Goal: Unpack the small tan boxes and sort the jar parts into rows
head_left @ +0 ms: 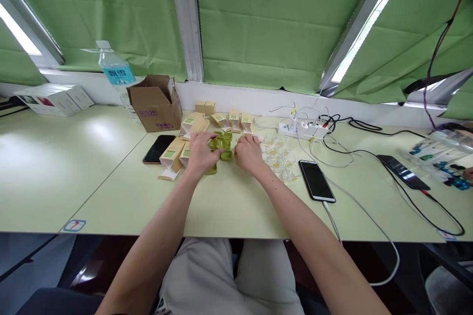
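My left hand [203, 151] has its thumb and index finger on a small green piece among several green pieces [226, 155] at the middle of the table. To their right, my right hand [249, 153] is closed, knuckles up; what its fingers hold, if anything, is hidden. Several small clear plastic pieces with yellow parts [275, 151] lie right beside it. Small kraft boxes with green labels [171, 154] lie to the left of my left hand, some with open flaps. More little boxes [234, 119] stand behind both hands.
An open cardboard box [155, 108] and a water bottle [114, 71] stand at the back left. Phones lie at left [158, 149], right [317, 180] and far right [402, 172]. Cables run from a white power strip [303, 130] across the right side.
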{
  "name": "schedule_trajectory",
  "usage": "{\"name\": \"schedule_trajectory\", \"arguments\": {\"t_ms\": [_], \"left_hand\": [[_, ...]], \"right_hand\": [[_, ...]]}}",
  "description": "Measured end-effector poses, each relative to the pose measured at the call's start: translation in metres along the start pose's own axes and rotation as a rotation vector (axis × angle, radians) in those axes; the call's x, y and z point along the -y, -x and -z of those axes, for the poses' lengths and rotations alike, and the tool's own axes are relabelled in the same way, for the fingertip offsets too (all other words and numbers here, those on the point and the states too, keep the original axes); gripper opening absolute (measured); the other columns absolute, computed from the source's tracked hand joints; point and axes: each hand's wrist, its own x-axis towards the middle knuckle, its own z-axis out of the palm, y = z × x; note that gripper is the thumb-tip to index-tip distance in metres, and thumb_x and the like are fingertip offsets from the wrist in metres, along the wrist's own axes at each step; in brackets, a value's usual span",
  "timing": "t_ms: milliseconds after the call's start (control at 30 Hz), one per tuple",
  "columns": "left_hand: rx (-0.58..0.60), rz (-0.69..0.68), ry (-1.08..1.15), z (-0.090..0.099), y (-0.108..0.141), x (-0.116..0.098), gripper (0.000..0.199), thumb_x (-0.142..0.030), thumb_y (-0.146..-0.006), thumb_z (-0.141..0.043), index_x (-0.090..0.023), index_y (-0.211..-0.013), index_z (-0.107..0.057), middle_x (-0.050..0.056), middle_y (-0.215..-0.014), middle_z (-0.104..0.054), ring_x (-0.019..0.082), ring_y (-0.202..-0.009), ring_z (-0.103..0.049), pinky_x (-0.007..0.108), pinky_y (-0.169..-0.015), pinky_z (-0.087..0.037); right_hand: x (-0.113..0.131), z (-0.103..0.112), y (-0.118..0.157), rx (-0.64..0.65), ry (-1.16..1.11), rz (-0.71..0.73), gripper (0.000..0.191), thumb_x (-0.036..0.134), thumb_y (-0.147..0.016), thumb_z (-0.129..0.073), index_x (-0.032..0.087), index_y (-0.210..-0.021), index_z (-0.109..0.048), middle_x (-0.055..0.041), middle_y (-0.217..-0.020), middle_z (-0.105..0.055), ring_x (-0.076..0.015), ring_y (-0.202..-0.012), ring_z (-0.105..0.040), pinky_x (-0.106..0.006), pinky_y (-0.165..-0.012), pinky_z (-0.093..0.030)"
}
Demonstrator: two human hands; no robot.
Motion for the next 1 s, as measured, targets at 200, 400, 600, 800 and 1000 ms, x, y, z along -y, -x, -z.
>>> {"name": "schedule_trajectory", "arguments": {"t_ms": [200, 400, 600, 800, 1000], "left_hand": [[-0.01, 0.02, 0.003, 0.001, 0.001, 0.002, 0.041, -0.026, -0.068, -0.087, -0.026, -0.108, -0.079, 0.01, -0.107, -0.077, 0.039, -0.12, -0.06, 0.055, -0.107, -0.052], [0.09, 0.005, -0.02, 0.0, 0.004, -0.01, 0.04, -0.025, -0.07, -0.087, -0.025, -0.109, -0.078, 0.01, -0.108, -0.078, 0.039, -0.121, -0.062, 0.056, -0.107, -0.052], [0.193, -0.031, -0.054, 0.004, 0.01, -0.016, 0.038, -0.026, -0.071, -0.086, -0.026, -0.108, -0.079, 0.01, -0.108, -0.078, 0.038, -0.118, -0.067, 0.055, -0.105, -0.055], [0.321, -0.1, -0.161, 0.011, 0.032, -0.019, 0.035, -0.029, -0.073, -0.088, -0.028, -0.107, -0.081, 0.011, -0.107, -0.077, 0.04, -0.125, -0.065, 0.055, -0.108, -0.054], [0.391, -0.093, -0.453, 0.005, 0.046, -0.02, 0.034, -0.036, -0.083, -0.087, -0.027, -0.114, -0.08, 0.013, -0.142, -0.069, 0.047, -0.146, -0.046, 0.064, -0.117, -0.039]], "right_hand": [[-0.011, 0.018, 0.019, -0.182, -0.19, -0.094, 0.02, 0.014, -0.094, -0.067, 0.022, -0.086, -0.083, -0.0126, -0.107, -0.073, -0.0313, -0.112, -0.056, -0.047, -0.095, -0.039], [-0.01, 0.033, 0.124, -0.379, -0.368, -0.027, 0.026, 0.025, -0.106, -0.055, 0.023, -0.094, -0.078, -0.0086, -0.094, -0.072, -0.0233, -0.085, -0.064, -0.036, -0.072, -0.046], [0.015, 0.008, 0.177, -0.042, -0.415, 0.082, 0.016, 0.023, -0.105, -0.058, 0.024, -0.104, -0.074, -0.0035, -0.094, -0.08, -0.0213, -0.081, -0.074, -0.034, -0.066, -0.044], [0.017, 0.014, 0.17, 0.071, -0.344, 0.071, 0.014, 0.021, -0.106, -0.059, 0.023, -0.107, -0.074, -0.0047, -0.1, -0.08, -0.0213, -0.085, -0.074, -0.033, -0.067, -0.04], [0.017, 0.015, 0.172, 0.134, -0.328, 0.061, 0.016, 0.024, -0.109, -0.057, 0.023, -0.111, -0.074, -0.0038, -0.104, -0.079, -0.0204, -0.092, -0.074, -0.032, -0.07, -0.037]]}}
